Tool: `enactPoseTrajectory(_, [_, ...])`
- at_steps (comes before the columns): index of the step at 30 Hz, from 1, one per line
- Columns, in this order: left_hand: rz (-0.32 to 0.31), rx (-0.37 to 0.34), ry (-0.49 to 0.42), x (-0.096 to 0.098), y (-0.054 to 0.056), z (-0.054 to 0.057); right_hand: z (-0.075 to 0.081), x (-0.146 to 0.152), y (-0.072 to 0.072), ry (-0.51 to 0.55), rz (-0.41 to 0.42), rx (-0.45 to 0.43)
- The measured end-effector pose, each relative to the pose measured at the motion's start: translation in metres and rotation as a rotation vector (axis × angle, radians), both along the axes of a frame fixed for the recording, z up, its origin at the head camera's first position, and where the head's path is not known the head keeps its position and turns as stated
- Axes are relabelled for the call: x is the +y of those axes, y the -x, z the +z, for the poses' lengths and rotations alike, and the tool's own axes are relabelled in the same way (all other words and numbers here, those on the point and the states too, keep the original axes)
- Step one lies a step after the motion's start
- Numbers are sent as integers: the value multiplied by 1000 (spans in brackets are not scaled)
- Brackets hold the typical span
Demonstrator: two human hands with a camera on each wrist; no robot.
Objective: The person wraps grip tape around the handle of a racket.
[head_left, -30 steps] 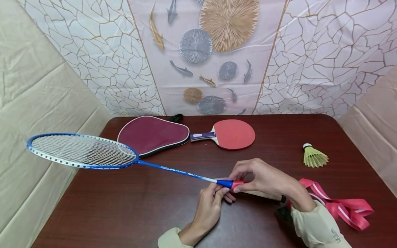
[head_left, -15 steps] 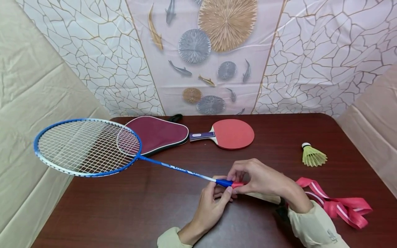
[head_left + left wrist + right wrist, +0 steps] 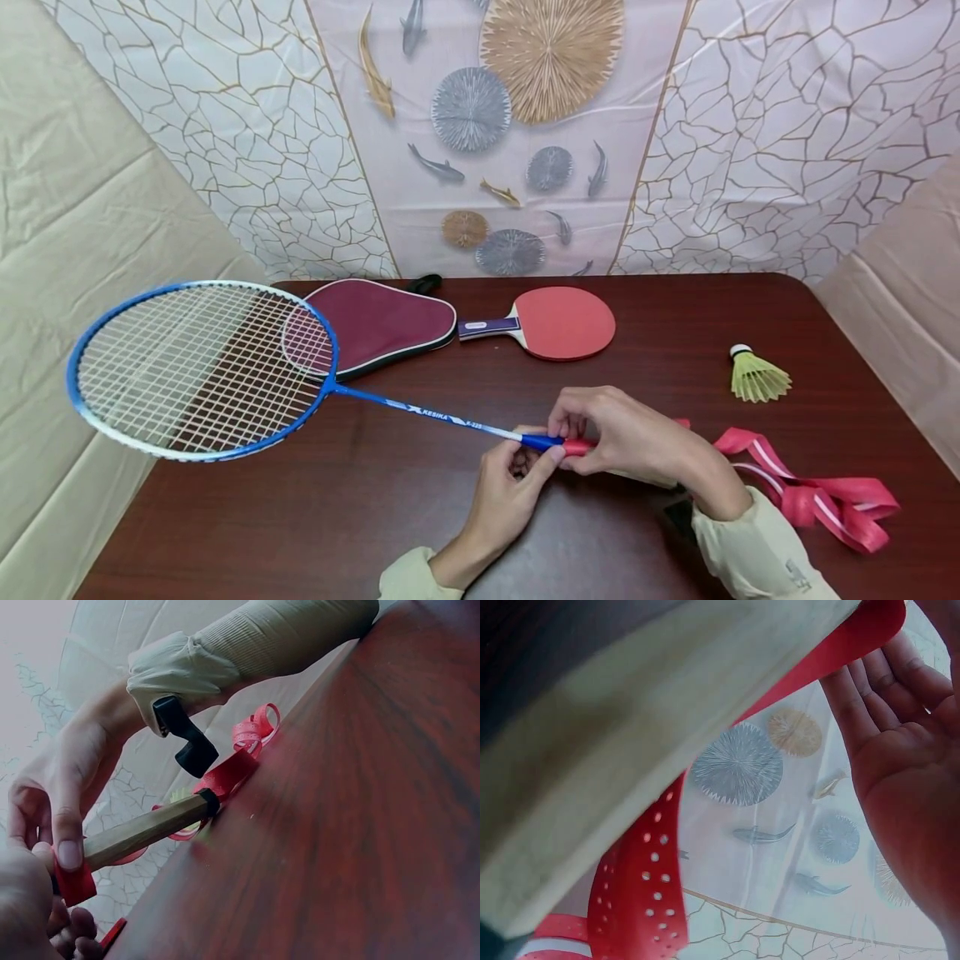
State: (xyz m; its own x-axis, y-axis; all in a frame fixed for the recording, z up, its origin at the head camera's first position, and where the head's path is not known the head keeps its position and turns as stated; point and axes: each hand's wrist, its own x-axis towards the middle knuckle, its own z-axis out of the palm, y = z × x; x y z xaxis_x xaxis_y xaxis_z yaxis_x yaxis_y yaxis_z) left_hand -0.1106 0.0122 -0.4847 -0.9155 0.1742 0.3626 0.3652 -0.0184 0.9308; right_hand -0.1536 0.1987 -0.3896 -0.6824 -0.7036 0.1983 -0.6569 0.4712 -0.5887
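A blue and white badminton racket [image 3: 435,415] is held over the table, its strung head to the left. My left hand [image 3: 504,492] pinches it at the blue cone above the handle, thumb on the near side. My right hand [image 3: 630,433] pinches red grip tape [image 3: 76,886] against the top of the handle, thumb and fingertips on opposite sides. Below that wrapped band, the wooden handle [image 3: 146,831] is bare down to its black end cap [image 3: 209,801]. In the right wrist view, the perforated tape [image 3: 649,877] hangs beside the wood.
On the dark red-brown table [image 3: 337,517] lie a maroon paddle case [image 3: 382,321], a red table tennis paddle [image 3: 566,323] and a yellow shuttlecock [image 3: 759,375]. Loose loops of the red tape [image 3: 847,500] lie at the right, near the right sleeve [image 3: 757,546].
The racket has rolled about its shaft, so its head shows wider and its strings face the camera more. More red tape shows at the top of the handle. Both hands stay nearly in place.
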Motion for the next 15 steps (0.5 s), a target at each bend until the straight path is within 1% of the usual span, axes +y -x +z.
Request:
enactPoseTrajectory(1, [-3,-27,1,0,-1,1,0,-1,0,-8,-4,4])
enactPoseTrajectory(3, [-43,-90,-39,-1,-2,3,1,-2,-1,-18,-9,16])
enactPoseTrajectory(6, [-100,-142,-100,-1,-6,11,1,-2,0,-20,3,35])
enactPoseTrajectory(8, [-119,-143,-118,-2,-8,19,1,-3,0,-24,5,39])
enactPoseTrajectory(11, [-107,-124,-129,-2,-10,26,0,-3,0,-29,0,39])
enactPoseTrajectory(13, [-87,-109,-133,-1,-10,26,0,-3,-1,-29,-3,41])
enactPoseTrajectory(15, [-71,-105,-143,-1,-8,21,0,-3,-1,-25,-2,46])
